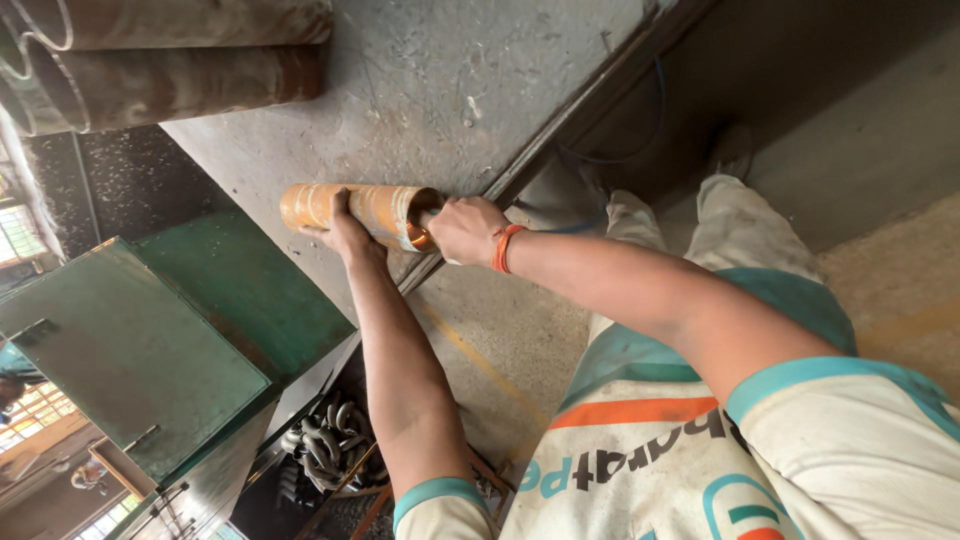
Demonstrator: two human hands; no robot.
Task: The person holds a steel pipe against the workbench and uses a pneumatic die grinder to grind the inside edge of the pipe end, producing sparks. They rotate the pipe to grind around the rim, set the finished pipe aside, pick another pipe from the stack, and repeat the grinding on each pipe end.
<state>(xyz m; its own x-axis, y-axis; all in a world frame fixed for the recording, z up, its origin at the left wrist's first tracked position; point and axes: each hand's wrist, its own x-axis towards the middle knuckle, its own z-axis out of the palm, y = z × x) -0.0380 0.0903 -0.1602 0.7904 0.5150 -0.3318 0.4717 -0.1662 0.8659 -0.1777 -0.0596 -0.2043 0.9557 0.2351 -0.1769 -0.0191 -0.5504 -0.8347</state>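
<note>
Hands (400, 230) gripping pipe (360, 214) near table edge (520, 175)

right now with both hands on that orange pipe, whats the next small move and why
Probably keep the left hand steady around the pipe and ease the right hand a little further in at its open end. The left hand grips the pipe's middle on the grey table, while the right hand's fingers are already at the mouth, where something shiny shows inside.

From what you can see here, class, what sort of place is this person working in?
Probably a metal workshop or small factory. The left hand holds a rusty orange pipe on a scratched steel workbench, the right hand at its open end. Large rusted pipes, a green machine cabinet and heavy chain lie nearby.
</note>
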